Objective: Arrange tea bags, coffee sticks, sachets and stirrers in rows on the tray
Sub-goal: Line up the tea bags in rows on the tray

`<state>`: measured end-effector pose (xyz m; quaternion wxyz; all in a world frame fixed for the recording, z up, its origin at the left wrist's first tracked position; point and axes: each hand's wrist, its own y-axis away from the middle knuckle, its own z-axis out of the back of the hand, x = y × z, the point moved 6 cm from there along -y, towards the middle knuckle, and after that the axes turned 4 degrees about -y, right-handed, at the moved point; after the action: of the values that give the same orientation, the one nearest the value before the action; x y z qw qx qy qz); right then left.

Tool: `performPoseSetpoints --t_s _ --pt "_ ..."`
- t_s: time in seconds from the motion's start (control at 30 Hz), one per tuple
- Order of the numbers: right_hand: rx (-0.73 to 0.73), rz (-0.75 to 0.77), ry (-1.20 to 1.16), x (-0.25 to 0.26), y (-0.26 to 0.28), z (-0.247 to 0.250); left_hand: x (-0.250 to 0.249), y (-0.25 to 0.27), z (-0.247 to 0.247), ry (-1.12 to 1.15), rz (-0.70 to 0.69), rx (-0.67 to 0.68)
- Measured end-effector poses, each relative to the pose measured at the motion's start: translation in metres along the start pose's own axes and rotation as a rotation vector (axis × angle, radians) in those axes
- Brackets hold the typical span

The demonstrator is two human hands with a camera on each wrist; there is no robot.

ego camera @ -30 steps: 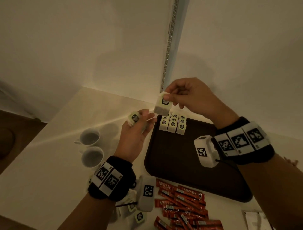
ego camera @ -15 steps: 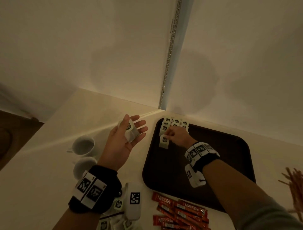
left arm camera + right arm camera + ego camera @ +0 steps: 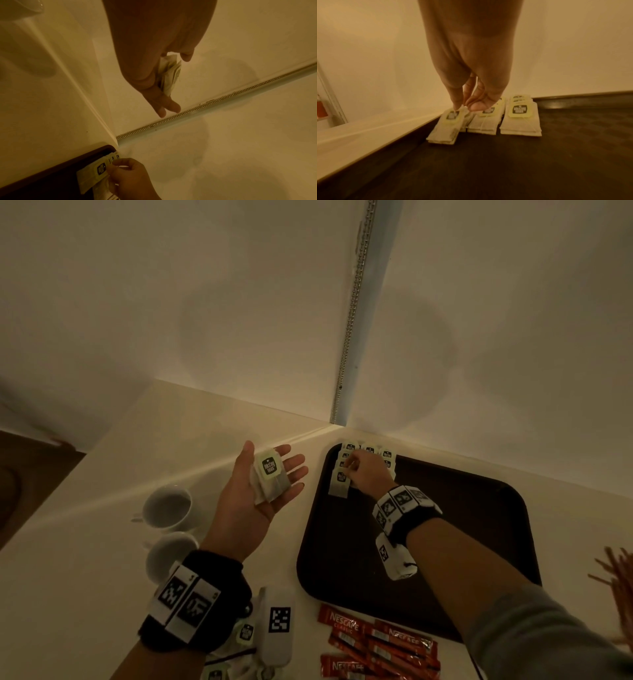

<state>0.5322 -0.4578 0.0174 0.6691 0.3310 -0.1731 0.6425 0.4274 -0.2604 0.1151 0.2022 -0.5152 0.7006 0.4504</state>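
Note:
My left hand (image 3: 276, 457) is held palm up beside the tray, fingers straight, with a few tea bags (image 3: 270, 479) lying loose on the palm; in the left wrist view these tea bags (image 3: 169, 75) show edge-on. My right hand (image 3: 350, 466) reaches to the far left corner of the dark brown tray (image 3: 479, 508). There its thumb and forefinger (image 3: 456, 105) pinch the top of a tea bag (image 3: 444, 128) that lies at the front of the left row. Two more rows of tea bags (image 3: 520, 121) lie beside it, overlapping.
Two white cups (image 3: 168, 508) stand left of my left hand. Red coffee sticks (image 3: 376, 642) lie in front of the tray, loose tea bags (image 3: 245, 633) under my left wrist, wooden stirrers (image 3: 616, 594) at the right edge. Walls meet just behind the tray.
My right hand came down from mid-air with a tea bag and set it on the tray's left row. My left hand turned palm up and opened flat.

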Motion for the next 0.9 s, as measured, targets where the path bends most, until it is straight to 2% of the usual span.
performPoseSetpoints --t_s 0.07,0.13,0.2,0.27,0.33,0.5,0.6,0.73,0.9 --pt "-0.069 0.019 -0.004 0.010 0.000 0.007 0.003 -0.001 0.001 -0.036 0.017 -0.004" --pt "-0.139 0.120 -0.139 0.037 0.010 0.020 0.005 -0.002 0.002 -0.078 0.029 -0.005" --pt "-0.075 0.294 -0.331 0.079 0.030 0.031 0.007 -0.002 0.000 -0.122 0.038 0.004" --pt "0.064 0.465 -0.373 0.120 0.055 0.037 0.007 0.000 -0.005 -0.143 0.035 0.021" --pt "0.128 0.577 -0.329 0.145 0.071 0.041 0.005 0.002 -0.012 -0.150 0.023 0.046" --pt "0.031 0.616 -0.282 0.167 0.081 0.067 -0.001 0.007 -0.021 -0.195 -0.039 0.141" --pt "-0.013 0.654 -0.327 0.181 0.091 0.091 -0.005 0.012 -0.022 -0.146 -0.149 0.132" --pt "-0.068 0.786 -0.305 0.207 0.115 0.114 -0.011 0.015 -0.026 -0.046 -0.268 0.097" --pt "-0.237 0.890 0.041 0.228 0.134 0.127 -0.023 0.019 -0.035 0.070 -0.312 0.154"
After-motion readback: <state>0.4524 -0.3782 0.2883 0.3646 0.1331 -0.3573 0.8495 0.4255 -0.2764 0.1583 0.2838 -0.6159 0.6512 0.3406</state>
